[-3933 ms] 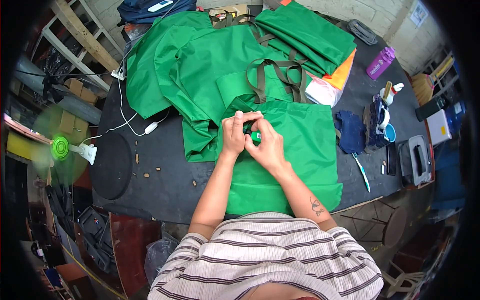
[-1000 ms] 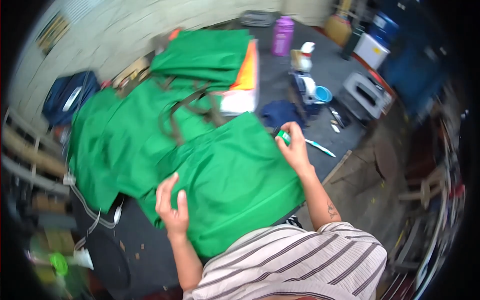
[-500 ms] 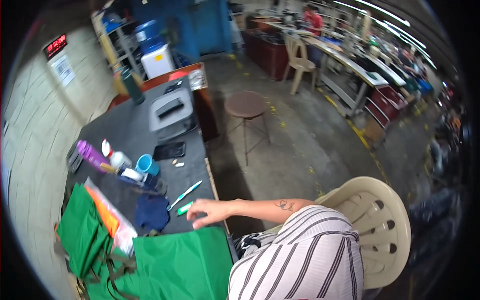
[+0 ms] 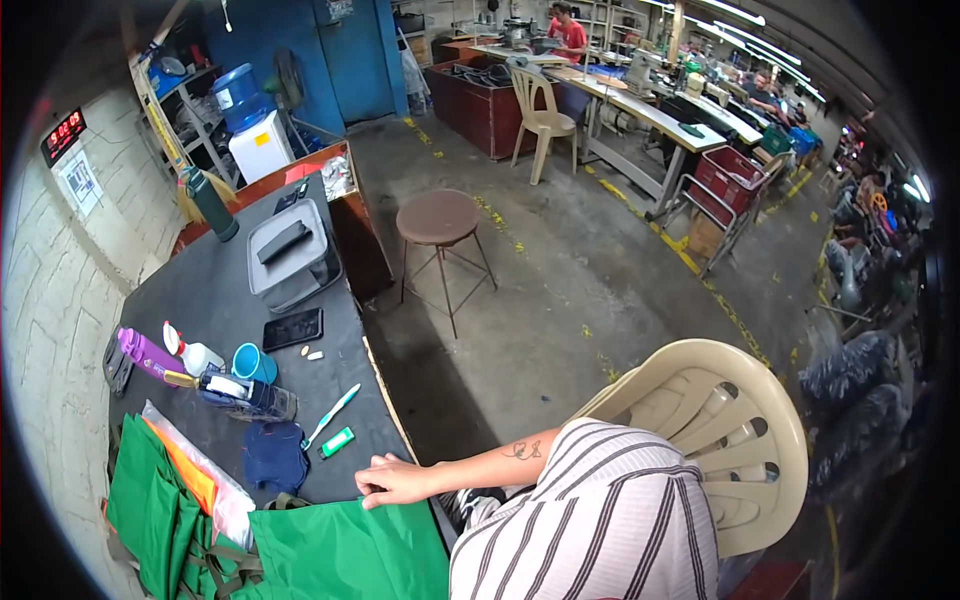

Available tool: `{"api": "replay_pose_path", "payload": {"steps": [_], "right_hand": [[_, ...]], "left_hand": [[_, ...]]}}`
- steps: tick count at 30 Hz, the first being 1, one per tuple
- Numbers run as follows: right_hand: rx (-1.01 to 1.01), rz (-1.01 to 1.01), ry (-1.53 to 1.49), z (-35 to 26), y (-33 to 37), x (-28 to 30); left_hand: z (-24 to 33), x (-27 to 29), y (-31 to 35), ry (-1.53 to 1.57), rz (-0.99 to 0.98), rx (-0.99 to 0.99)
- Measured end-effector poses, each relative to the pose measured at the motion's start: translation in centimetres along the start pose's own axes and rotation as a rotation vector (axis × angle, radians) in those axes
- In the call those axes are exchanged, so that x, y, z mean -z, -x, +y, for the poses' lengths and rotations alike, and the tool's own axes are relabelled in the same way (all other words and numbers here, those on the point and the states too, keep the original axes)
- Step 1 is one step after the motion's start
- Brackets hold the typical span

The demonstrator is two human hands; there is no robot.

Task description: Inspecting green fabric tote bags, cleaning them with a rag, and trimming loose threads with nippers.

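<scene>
My right hand (image 4: 392, 481) reaches in from the striped sleeve, palm down. Its fingers are bent and closed at the upper edge of a green fabric bag (image 4: 350, 548), which lies at the near end of the black table. Dark olive straps (image 4: 238, 563) show at the bag's left side. Just beyond the hand lie a small green-and-white item (image 4: 337, 443) and a white-and-teal toothbrush-like stick (image 4: 333, 414). A folded navy cloth (image 4: 275, 456) is to their left. My left hand is out of the picture.
More folded green fabric (image 4: 150, 510) and an orange sheet in clear plastic (image 4: 190, 468) lie at left. Farther up the table (image 4: 190, 290) stand a tape dispenser (image 4: 247, 394), blue cup (image 4: 254, 364), bottles, phone (image 4: 293, 329) and grey container (image 4: 290, 255). A stool (image 4: 438, 218) and beige chair (image 4: 700, 440) stand right.
My right hand has come down from beside the small green-and-white item to the bag's upper edge, its fingers closing there. The view has shifted, so the table sits farther left.
</scene>
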State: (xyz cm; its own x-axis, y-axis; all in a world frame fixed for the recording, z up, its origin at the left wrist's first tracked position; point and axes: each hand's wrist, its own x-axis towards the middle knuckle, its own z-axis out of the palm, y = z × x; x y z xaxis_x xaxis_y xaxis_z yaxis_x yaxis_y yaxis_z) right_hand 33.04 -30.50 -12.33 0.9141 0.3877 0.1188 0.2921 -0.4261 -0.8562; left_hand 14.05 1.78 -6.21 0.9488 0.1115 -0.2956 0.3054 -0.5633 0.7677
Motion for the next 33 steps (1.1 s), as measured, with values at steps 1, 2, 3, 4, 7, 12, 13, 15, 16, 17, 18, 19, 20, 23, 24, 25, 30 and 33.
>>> {"api": "replay_pose_path", "payload": {"steps": [1, 2, 3, 4, 7, 12, 13, 15, 16, 17, 18, 19, 20, 23, 24, 25, 30, 33], "right_hand": [[-0.015, 0.010, 0.121, -0.1, 0.2, -0.2], [0.070, 0.124, 0.205, 1.5, 0.2, -1.6], [0.072, 0.119, 0.205, 1.9, 0.2, -2.4], [0.121, 0.201, 0.353, 2.1, 0.2, -2.9], [0.178, 0.278, 0.467, 1.7, 0.2, -2.8], [-0.034, -0.016, 0.460, -1.6, 0.4, -1.2], [-0.091, -0.104, 0.414, -1.6, 0.4, -1.0], [-0.175, -0.237, 0.357, -1.6, 0.2, 0.1], [-0.267, -0.306, 0.216, -2.3, -0.1, 0.8], [-0.276, -0.334, 0.098, -1.0, -0.5, 0.9], [-0.288, -0.420, -0.010, 0.2, -1.3, 1.0], [-0.264, -0.378, -0.112, 0.2, -1.3, 1.2], [-0.320, -0.376, -0.156, -0.1, -1.7, 1.5], [-0.459, -0.432, -0.556, -1.4, -2.9, 3.1], [-0.281, -0.368, -0.490, -2.7, -3.8, 2.7], [-0.297, -0.429, -0.508, -4.1, -4.7, 3.9], [-0.041, -0.529, -0.951, -14.1, -9.3, 8.5], [0.104, -0.654, -1.036, -19.1, -12.2, 10.9]], "left_hand": [[-0.3, -0.2, -0.2, 0.005, 0.009, 0.001], [-0.5, -0.5, -0.4, 0.010, 0.017, 0.002], [-0.7, -0.9, -0.7, 0.017, 0.025, 0.000], [-0.9, -1.4, -1.1, 0.024, 0.033, -0.002], [-1.5, -2.6, -1.9, 0.047, 0.062, -0.002], [-3.6, -4.1, 0.1, 0.113, 0.216, 0.075], [-4.2, -4.0, 1.5, 0.125, 0.269, 0.108], [-5.3, -4.7, 4.2, 0.168, 0.402, 0.186], [-5.8, -5.6, 5.8, 0.194, 0.480, 0.235], [-5.9, -7.0, 7.4, 0.224, 0.549, 0.282], [-6.1, -8.2, 9.4, 0.248, 0.622, 0.337], [-5.8, -8.9, 11.6, 0.264, 0.697, 0.383], [-5.2, -9.7, 13.7, 0.277, 0.767, 0.429], [-1.7, -8.7, 13.5, 0.805, 0.728, 0.610], [-1.1, -8.0, 13.6, 1.067, 0.681, 0.655], [-2.3, -7.5, 13.8, 1.011, 0.706, 0.467], [8.6, 2.3, 12.7, 0.853, 1.034, -0.114], [12.1, 9.8, 16.1, 0.678, 0.897, -0.354]]}}
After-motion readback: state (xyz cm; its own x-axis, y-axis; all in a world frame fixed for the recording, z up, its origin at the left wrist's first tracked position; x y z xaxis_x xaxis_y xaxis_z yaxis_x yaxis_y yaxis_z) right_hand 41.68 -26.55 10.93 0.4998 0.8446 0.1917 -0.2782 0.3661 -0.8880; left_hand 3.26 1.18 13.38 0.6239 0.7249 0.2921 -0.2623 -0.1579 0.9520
